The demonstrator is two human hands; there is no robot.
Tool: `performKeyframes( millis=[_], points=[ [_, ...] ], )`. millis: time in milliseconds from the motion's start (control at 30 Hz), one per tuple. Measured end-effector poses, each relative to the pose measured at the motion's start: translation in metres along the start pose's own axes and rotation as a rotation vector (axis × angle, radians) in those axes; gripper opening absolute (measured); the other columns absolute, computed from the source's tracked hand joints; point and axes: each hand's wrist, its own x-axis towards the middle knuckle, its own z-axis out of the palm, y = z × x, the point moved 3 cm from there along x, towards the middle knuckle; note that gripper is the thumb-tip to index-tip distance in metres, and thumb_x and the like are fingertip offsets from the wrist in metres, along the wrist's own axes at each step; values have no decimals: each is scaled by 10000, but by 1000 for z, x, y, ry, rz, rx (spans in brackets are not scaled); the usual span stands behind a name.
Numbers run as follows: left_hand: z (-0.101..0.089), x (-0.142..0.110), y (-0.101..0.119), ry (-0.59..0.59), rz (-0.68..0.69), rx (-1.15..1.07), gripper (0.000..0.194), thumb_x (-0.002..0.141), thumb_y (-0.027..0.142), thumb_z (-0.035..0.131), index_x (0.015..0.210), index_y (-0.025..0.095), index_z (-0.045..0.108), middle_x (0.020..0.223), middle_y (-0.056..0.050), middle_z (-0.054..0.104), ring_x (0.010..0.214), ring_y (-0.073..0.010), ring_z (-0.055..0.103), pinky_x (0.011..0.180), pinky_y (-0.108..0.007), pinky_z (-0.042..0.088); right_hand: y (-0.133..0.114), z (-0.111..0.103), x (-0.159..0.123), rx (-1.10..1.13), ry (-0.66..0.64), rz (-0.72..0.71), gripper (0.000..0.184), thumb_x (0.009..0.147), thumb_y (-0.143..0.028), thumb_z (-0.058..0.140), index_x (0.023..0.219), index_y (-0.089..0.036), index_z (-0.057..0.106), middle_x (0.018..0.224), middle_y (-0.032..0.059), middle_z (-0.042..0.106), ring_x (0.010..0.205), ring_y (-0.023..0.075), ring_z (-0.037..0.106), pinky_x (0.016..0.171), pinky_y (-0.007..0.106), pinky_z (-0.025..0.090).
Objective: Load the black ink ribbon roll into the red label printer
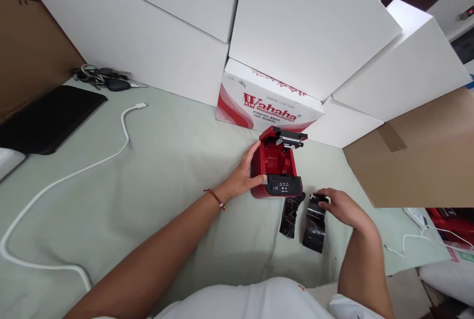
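Black roll (pixel 314 232): lay at near right, partly unwound.
Right hand (pixel 335 204): pinched the roll's far end.
Left hand (pixel 244 175): gripped the red device's left side.
Red device (pixel 272 161): stood lid-up near the far carton (pixel 266 104).

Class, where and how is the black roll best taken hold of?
Probably pinch the black roll at its far, rolled end, from the right, where the right grip is: its near end is a loose tail; the crumpled strip lies left.
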Motion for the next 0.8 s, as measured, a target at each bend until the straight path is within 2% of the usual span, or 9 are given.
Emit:
performKeyframes(
  millis=[167, 300, 367, 433, 500, 567, 667, 733, 800],
  points=[
    [1, 0, -1, 1, 5, -17, 1045, 907, 477, 809, 1760, 341, 220, 1871, -102, 217, 1746, -385, 186, 1429, -633, 156, -23, 42, 12, 73, 46, -54, 475, 1038, -464, 506, 1364, -223, 752, 1291, 126, 787, 832, 229, 734, 835, 383, 589],
    [1, 0, 1, 14, 18, 0, 1028, 906, 460, 796, 1753, 327, 230, 1867, -112, 228, 1742, -378, 202, 1427, -635, 160, -48, 59, 19, 89, 18, -161, 342, 990, -347, 605, 1258, -234, 787, 1244, 107, 777, 1011, 255, 748, 922, 382, 583],
    [2, -1, 2, 6, 18, 16, 1026, 913, 445, 781, 1756, 312, 213, 1872, -120, 204, 1747, -373, 190, 1428, -630, 156, -55, 52, 15, 85, -19, -216, 252, 946, -289, 670, 1147, -242, 814, 1201, 95, 785, 1057, 268, 757, 950, 385, 589],
    [2, -2, 3, -3, 8, 30, 1032, 918, 423, 766, 1763, 294, 188, 1880, -130, 171, 1753, -367, 169, 1430, -623, 155, -62, 32, 3, 101, -140, -325, 214, 930, -266, 727, 1120, -271, 824, 1157, 64, 802, 1037, 251, 774, 939, 358, 606],
    [2, -2, 3, 0, -10, 48, 1052, 910, 415, 768, 1768, 275, 175, 1883, -142, 146, 1759, -369, 146, 1431, -620, 149, -72, 4, -14, 141, -345, -503, 245, 995, -285, 712, 1219, -304, 807, 1175, 48, 806, 1035, 227, 782, 915, 323, 620],
    [2, -2, 2, 10, -24, 72, 1080, 892, 435, 785, 1770, 254, 182, 1882, -160, 133, 1762, -386, 119, 1431, -625, 145, -85, -27, -25, 176, -377, -621, 274, 1053, -333, 684, 1311, -315, 773, 1221, 58, 801, 1057, 221, 780, 928, 315, 627],
    [2, -1, 0, 20, -27, 94, 1106, 876, 478, 800, 1771, 228, 199, 1879, -182, 129, 1763, -413, 87, 1427, -641, 147, -112, -49, -14, 164, -151, -629, 305, 1096, -390, 619, 1367, -310, 734, 1269, 72, 789, 1062, 226, 779, 903, 324, 632],
    [3, -1, -2, 25, -22, 89, 1102, 876, 467, 797, 1772, 229, 200, 1879, -179, 130, 1764, -414, 80, 1427, -643, 141, -132, -41, 5, 73, 24, -539, 339, 1105, -368, 574, 1406, -283, 702, 1302, 90, 776, 1064, 243, 777, 906, 356, 629],
    [4, 0, -3, 30, -17, 76, 1093, 879, 437, 789, 1774, 239, 193, 1882, -169, 125, 1766, -404, 76, 1429, -639, 129, -151, -24, 26, -68, 105, -434, 385, 1086, -297, 557, 1450, -249, 673, 1367, 116, 752, 1116, 279, 770, 954, 405, 617]
  ],
)
